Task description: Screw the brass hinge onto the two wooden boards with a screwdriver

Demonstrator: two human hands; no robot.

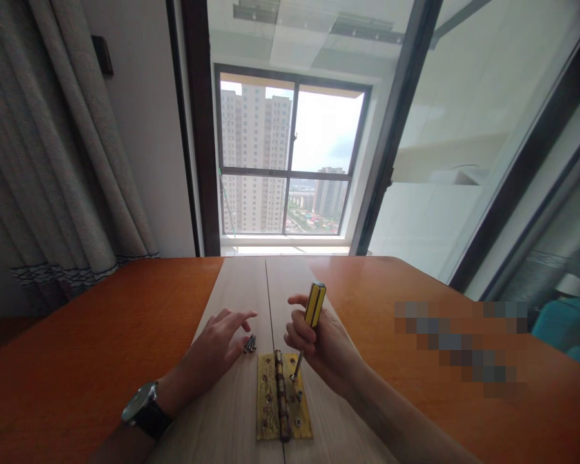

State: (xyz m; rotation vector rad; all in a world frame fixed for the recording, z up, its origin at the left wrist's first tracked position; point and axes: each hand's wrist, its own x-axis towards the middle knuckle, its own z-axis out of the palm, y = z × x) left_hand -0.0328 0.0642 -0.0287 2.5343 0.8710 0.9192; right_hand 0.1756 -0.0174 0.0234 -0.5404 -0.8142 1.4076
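Note:
A brass-coloured hinge (267, 403) with worn, dark patches lies unfolded over the seam between two pale wooden boards. My right hand (326, 348) is closed around the yellow-and-black handle of a screwdriver (316, 304). The shaft slants down to the hinge's right leaf, where its tip meets a screw (294, 377) in one of the holes. Just below, another screw (299, 396) stands partly raised from its hole. My left hand (222, 341) rests open on the left board, fingers loosely bent, beside a small bunch of loose screws (250, 343). It wears a black-strapped watch (147, 410).
The two boards (244, 283) lie side by side on an orange-brown table (140, 316). Grey curtains (62, 142) hang at the left. Behind the table, dark-framed glass doors (200, 129) face a window (294, 161). A blurred-out patch (454, 341) covers part of the table at the right.

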